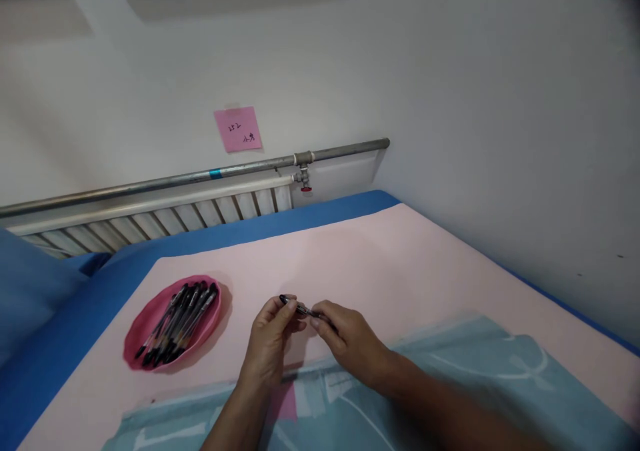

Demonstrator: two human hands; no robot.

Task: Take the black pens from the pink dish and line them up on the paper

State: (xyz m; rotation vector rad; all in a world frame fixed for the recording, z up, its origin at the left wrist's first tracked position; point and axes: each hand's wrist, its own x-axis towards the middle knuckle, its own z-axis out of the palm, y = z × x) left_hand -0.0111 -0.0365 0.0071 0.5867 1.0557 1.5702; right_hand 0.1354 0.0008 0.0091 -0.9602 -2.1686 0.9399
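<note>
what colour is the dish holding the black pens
Pink: the shallow oval dish, clearest in the head view.

clear: bare pink sheet across centre and right of frame | blocked lower left: pink dish of pens, near left hand | bounded: wall at right, radiator and pipe at upper left

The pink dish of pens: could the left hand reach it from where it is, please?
Probably yes: the pink dish lies just left of the left hand, with bare sheet between them. That hand is pinching a pen with the right hand, though.
</note>
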